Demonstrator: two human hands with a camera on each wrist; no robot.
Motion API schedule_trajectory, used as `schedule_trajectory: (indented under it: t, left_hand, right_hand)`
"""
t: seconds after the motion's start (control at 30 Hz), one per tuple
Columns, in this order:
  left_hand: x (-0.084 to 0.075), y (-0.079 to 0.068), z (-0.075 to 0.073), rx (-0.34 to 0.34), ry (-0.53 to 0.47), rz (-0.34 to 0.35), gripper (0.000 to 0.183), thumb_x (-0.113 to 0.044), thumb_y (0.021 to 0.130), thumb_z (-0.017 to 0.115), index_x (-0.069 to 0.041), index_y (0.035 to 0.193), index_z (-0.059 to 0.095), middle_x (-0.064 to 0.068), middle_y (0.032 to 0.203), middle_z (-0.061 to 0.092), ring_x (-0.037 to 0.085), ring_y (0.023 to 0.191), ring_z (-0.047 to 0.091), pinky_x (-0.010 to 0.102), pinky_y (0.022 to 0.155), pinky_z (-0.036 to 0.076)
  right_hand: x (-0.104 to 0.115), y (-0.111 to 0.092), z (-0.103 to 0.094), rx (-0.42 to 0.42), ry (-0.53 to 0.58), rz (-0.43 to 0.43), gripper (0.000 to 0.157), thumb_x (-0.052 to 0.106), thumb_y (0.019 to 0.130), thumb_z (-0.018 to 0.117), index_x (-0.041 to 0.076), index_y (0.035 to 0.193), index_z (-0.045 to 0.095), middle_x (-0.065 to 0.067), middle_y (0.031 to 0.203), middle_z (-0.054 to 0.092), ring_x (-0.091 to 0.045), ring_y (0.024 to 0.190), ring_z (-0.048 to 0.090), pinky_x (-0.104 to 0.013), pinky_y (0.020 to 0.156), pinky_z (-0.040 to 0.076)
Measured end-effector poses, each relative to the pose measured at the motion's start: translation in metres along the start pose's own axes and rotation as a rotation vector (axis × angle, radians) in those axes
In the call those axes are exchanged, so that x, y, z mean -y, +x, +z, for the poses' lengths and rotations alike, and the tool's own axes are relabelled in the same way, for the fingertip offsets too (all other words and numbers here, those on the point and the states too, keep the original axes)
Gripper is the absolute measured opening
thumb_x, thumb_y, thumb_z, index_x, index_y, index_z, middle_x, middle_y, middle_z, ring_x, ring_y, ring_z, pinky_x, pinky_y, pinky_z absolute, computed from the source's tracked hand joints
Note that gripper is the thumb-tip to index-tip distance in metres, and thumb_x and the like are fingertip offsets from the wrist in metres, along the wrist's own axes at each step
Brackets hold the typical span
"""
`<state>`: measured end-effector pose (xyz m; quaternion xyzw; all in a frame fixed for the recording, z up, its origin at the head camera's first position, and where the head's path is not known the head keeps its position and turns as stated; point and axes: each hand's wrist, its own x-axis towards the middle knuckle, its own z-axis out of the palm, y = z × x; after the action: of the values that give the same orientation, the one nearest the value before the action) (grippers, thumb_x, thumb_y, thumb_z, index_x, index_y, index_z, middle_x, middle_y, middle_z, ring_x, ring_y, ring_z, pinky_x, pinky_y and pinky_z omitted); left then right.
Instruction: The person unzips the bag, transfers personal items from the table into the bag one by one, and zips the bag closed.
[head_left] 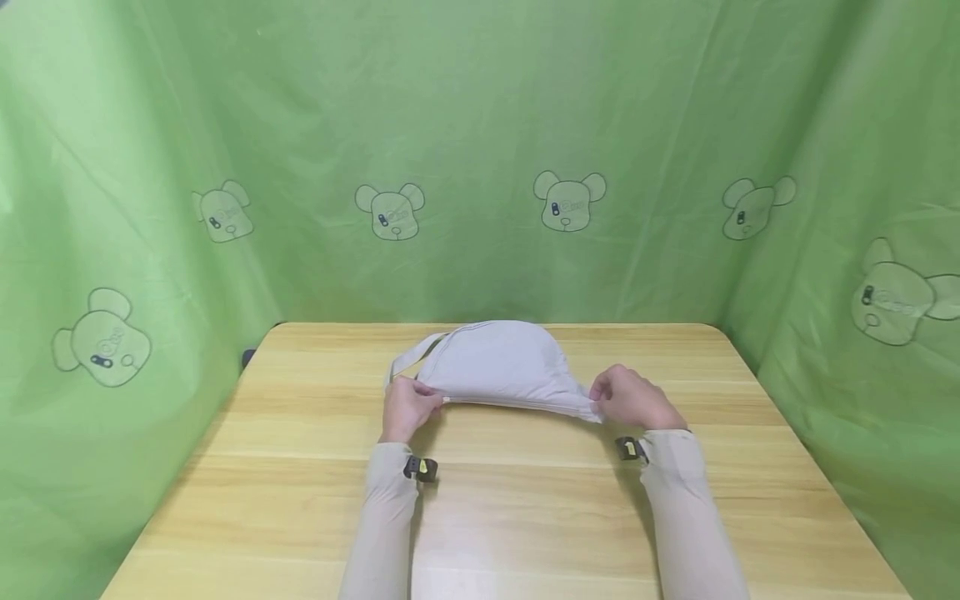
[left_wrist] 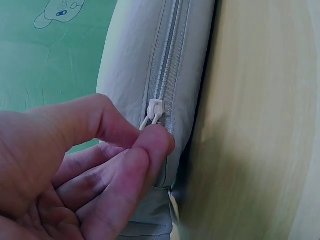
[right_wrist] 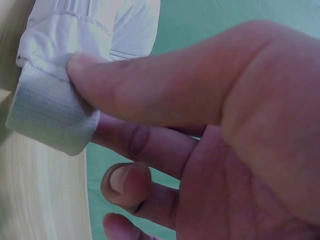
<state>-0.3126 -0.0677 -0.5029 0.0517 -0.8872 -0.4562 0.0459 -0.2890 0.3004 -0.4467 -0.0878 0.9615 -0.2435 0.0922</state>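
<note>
A pale grey crescent-shaped waist bag [head_left: 495, 362] stands on the table, its zipper edge toward me. At its left end my left hand [head_left: 408, 408] pinches the pull of a white zipper slider [left_wrist: 155, 108] between thumb and forefinger. Seen from the left wrist, the zipper teeth [left_wrist: 167, 55] run closed beyond the slider. My right hand [head_left: 633, 398] pinches the bag's right end, thumb on top, where a folded webbing strap [right_wrist: 52, 110] joins the fabric. The other right fingers curl loosely below. A strap loop [head_left: 411, 357] arches at the bag's upper left.
The light wooden table [head_left: 525, 517] has rounded far corners. Green curtains [head_left: 480, 100] with printed bear heads hang behind it and on both sides. Black bands with small devices sit on the left wrist [head_left: 421, 468] and the right wrist [head_left: 632, 448].
</note>
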Motion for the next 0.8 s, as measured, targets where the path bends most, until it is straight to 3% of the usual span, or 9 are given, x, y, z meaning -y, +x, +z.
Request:
schedule_trajectory:
  t: [0.27, 0.8]
  left_hand:
    - [0.002, 0.000, -0.006, -0.010, 0.023, 0.008, 0.008, -0.012, 0.078, 0.085, -0.006, 0.081, 0.081, 0.007, 0.067, 0.077, 0.012, 0.054, 0.064, 0.021, 0.053, 0.046]
    - [0.004, 0.000, -0.015, -0.003, 0.056, -0.021, 0.008, -0.013, 0.077, 0.084, -0.007, 0.081, 0.081, 0.005, 0.064, 0.076, 0.016, 0.060, 0.066, 0.023, 0.059, 0.046]
  right_hand:
    - [0.000, 0.000, 0.000, 0.004, 0.000, -0.010, 0.014, 0.007, 0.084, 0.072, 0.004, 0.098, 0.075, -0.013, 0.100, 0.075, -0.027, 0.092, 0.067, -0.054, 0.083, 0.057]
    - [0.003, -0.002, -0.001, 0.011, 0.007, -0.004, 0.011, 0.008, 0.086, 0.073, 0.005, 0.096, 0.074, -0.010, 0.097, 0.074, -0.025, 0.089, 0.066, -0.052, 0.080, 0.056]
